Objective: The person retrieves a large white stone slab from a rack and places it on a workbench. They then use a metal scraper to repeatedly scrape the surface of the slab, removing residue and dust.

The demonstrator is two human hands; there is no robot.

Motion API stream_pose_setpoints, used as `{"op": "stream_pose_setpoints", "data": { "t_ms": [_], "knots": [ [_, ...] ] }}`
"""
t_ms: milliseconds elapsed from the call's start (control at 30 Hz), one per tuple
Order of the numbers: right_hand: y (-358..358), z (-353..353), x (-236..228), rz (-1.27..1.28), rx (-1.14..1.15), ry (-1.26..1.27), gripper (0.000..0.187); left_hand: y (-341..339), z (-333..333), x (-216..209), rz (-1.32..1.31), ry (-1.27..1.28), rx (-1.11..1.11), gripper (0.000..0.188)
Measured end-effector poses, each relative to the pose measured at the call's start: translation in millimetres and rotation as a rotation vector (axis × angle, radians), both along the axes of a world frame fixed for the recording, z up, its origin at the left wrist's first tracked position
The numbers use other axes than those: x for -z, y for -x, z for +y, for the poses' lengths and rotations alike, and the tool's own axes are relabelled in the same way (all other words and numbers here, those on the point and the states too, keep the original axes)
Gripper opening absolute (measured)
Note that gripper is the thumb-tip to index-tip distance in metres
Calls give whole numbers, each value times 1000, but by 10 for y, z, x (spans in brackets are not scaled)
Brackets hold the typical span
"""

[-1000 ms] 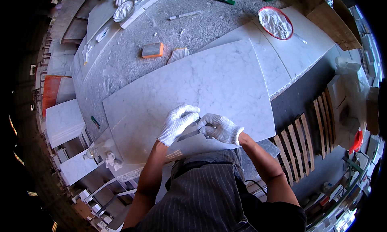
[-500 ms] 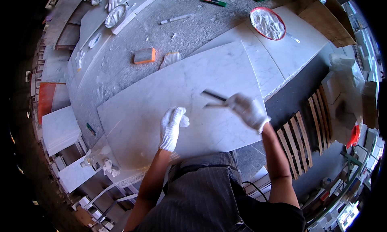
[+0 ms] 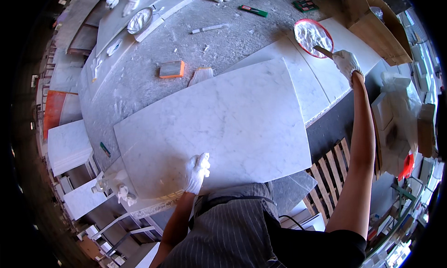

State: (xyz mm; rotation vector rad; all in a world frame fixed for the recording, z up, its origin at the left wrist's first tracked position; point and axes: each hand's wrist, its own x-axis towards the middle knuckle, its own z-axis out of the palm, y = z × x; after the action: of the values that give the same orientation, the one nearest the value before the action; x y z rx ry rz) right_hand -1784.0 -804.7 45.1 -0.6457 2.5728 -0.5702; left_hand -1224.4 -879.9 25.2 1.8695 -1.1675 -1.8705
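Observation:
In my right hand (image 3: 347, 64), gloved in white, is a putty knife (image 3: 323, 52) at the far right. Its blade reaches over the near rim of a red-edged bowl (image 3: 331, 37) that holds white paste. My left hand (image 3: 197, 173), also gloved, is closed above the near part of a grey-veined white marble slab (image 3: 219, 114). Its fingers are curled in, and whether they hold anything is hidden. The slab lies tilted across the worktable between both arms. The bowl rests on another pale slab (image 3: 302, 77) beyond its right end.
A grey-and-orange block (image 3: 172, 69) and a ribbed white glove cuff (image 3: 201, 75) lie beyond the slab. A co-worker's gloved hand (image 3: 133, 2) is near a second paste bowl (image 3: 140, 20) at the far left. A cardboard box (image 3: 379, 28) stands far right; wooden slats (image 3: 331, 179) lie lower right.
My right hand has swung from over the slab out to the far right, bringing the putty knife to the red-edged bowl. My left hand has come slightly nearer to me, still closed.

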Motion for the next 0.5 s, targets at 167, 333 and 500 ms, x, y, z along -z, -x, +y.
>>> {"op": "stream_pose_setpoints", "data": {
  "t_ms": [167, 333, 500],
  "knots": [
    [487, -164, 860, 14, 36, 43, 28, -169, 101, 73, -80, 25, 82, 38],
    [903, 84, 1071, 141, -125, -51, 33, -336, 81, -56, -201, 122, 263, 38],
    [518, 362, 696, 252, -51, 342, 36, -737, 257, 75, -340, 605, 219, 32]
  ]
}}
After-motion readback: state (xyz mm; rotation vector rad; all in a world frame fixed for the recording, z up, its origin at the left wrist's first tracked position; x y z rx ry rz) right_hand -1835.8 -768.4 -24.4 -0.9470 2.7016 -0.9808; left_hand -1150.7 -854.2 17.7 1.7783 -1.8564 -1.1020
